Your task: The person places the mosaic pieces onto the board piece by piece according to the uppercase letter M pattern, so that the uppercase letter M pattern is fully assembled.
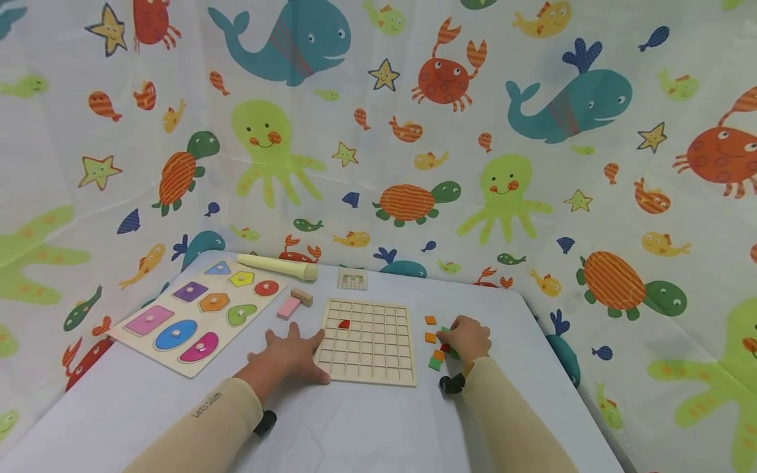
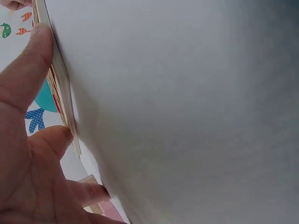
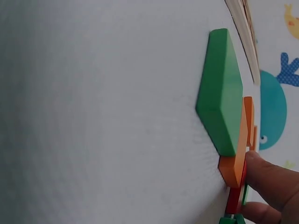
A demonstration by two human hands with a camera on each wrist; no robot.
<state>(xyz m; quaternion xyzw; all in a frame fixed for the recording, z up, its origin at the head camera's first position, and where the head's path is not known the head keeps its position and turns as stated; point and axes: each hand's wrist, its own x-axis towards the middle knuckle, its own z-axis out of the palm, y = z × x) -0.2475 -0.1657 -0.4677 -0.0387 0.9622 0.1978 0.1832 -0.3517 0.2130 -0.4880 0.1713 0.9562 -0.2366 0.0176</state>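
Note:
My left hand (image 1: 290, 355) has its fingers spread at the left side of the wooden grid board (image 1: 369, 379), with thumb and forefinger at its edge. One red quarter-round tile (image 1: 344, 324) sits in the board's upper left. On the right, the curled fingers of my right hand (image 1: 470, 338) pinch a small green tile (image 1: 445, 330), mostly hidden by the fingertips. Close by lie a red tile (image 3: 235, 198), an orange tile (image 1: 438, 355) and a green tile (image 3: 226, 93), bunched together. Two more orange tiles (image 1: 430, 320) lie apart, near the board's right edge.
At the left lies a shape puzzle board (image 1: 189, 368) with knobbed pieces. A cream microphone-shaped stick (image 1: 278, 266) spans its far end. Pink (image 1: 288, 307) and brown (image 1: 301, 297) blocks lie beyond my left hand. A small gridded piece (image 1: 352, 278) is at the back.

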